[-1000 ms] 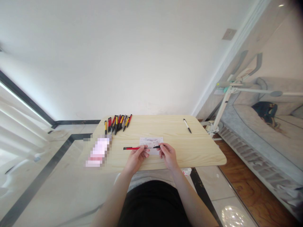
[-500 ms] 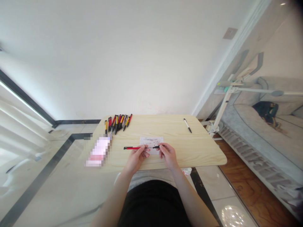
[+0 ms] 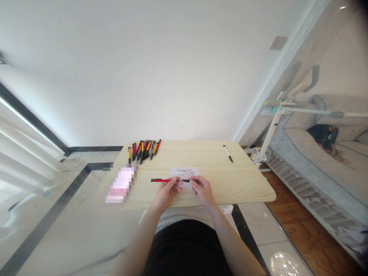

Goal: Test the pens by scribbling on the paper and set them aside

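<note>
Pale wood desk by a white wall. Pen pile at left. Center, over printed paper: left hand pinches red pen barrel, axis left-right. Black tip piece in line to its right, pinched by right hand; joined or not, can't tell. White pen far right.

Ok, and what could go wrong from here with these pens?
The black piece sits in just the fingertips of the right hand, so it might slip and drop.

The left hand pinches the red pen barrel near one end; its other end sticks out and could get knocked.

The loose pile of pens lies near the table's far left corner, so a bump might roll one off.
</note>
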Tool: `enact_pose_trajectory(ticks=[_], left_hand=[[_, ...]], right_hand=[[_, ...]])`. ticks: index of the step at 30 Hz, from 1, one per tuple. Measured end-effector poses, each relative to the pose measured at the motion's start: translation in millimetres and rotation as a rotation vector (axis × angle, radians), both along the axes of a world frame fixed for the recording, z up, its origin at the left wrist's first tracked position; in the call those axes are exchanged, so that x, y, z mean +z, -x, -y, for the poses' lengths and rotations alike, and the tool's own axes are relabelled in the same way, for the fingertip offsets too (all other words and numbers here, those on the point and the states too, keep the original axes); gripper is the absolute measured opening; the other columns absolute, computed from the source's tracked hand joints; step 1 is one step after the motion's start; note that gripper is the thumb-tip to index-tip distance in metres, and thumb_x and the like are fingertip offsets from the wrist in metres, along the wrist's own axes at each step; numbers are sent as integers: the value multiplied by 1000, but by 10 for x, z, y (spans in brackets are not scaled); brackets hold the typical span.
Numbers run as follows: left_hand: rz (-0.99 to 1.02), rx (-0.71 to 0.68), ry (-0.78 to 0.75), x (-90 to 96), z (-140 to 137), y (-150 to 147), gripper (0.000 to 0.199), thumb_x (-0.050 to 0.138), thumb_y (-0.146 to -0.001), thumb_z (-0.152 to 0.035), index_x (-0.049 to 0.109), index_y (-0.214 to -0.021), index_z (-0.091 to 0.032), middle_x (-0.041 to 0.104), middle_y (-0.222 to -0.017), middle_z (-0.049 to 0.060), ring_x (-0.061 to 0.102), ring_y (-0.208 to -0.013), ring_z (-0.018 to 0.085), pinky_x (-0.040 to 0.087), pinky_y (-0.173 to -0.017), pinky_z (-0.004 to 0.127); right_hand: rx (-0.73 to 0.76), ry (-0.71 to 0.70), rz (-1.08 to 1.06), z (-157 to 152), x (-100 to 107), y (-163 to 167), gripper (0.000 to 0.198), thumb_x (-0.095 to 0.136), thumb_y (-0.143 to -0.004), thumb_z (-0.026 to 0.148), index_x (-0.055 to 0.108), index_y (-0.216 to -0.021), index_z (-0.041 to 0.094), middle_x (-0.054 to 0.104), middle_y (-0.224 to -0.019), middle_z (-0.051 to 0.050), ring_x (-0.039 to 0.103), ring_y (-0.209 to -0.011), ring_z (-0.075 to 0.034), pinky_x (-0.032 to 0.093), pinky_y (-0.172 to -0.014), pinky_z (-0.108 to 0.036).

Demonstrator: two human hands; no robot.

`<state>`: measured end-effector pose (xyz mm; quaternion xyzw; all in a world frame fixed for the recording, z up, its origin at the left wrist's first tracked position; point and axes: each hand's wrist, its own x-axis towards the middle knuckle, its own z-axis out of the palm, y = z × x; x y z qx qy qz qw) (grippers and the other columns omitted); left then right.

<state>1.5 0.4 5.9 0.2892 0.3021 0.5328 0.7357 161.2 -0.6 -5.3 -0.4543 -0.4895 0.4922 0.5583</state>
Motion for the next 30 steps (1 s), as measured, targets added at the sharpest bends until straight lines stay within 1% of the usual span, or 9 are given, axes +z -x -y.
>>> enact_pose_trajectory(ticks=[2, 7, 12, 17, 20, 24, 30], left_hand=[[2, -5, -7, -2, 0, 0, 23, 59, -74, -27, 62, -88, -9, 65, -74, 8, 55, -54, 10, 42, -59, 25], [-5, -9, -2, 1, -2, 0, 23, 59, -74, -28, 62, -87, -9, 64, -72, 7, 55, -54, 10, 42, -59, 25], [-8, -17, -7, 4, 0, 2, 24, 59, -74, -28, 62, -88, -9, 63, -72, 7, 55, -55, 10, 41, -59, 25], [4, -13, -13, -6, -1, 3, 23, 58, -75, -28, 62, -86, -9, 59, -65, 4, 52, -52, 9, 41, -60, 26], [0, -9, -16, -8, 0, 0, 23, 57, -75, -29, 62, -87, -10, 59, -65, 4, 51, -52, 9, 41, -60, 27], [-12, 0, -12, 2, 6, -6, 28, 56, -75, -34, 62, -87, -10, 59, -64, 4, 50, -52, 10, 40, -61, 28], [-5, -9, -35, 19, 17, -17, 37, 47, -79, -43, 62, -89, -10, 58, -63, 4, 50, -51, 11, 40, -60, 28]], right_hand=[[1, -12, 26, 2, 6, 0, 21, 60, -70, 32, 62, -83, 15, 46, -48, 5, 39, -40, -6, 30, -36, -19], [20, -25, 38, 10, 29, 10, 19, 60, -70, 31, 62, -83, 16, 50, -53, 4, 41, -42, -7, 33, -38, -19], [20, -16, 31, 9, 13, 21, 20, 60, -70, 32, 62, -82, 16, 49, -51, 4, 41, -41, -7, 32, -37, -19], [27, -14, 33, 11, -1, 28, 21, 61, -69, 33, 62, -82, 16, 51, -54, 3, 41, -42, -7, 33, -37, -19], [32, -13, 31, 12, -5, 31, 21, 61, -70, 33, 62, -82, 17, 51, -55, 2, 42, -43, -8, 34, -37, -19], [39, -1, 20, 16, -2, 33, 22, 61, -69, 34, 62, -83, 17, 53, -57, 2, 43, -44, -8, 35, -37, -19], [49, -3, 15, 25, 20, 32, 22, 59, -70, 32, 63, -86, 16, 57, -60, 0, 45, -45, -8, 37, -39, -19]])
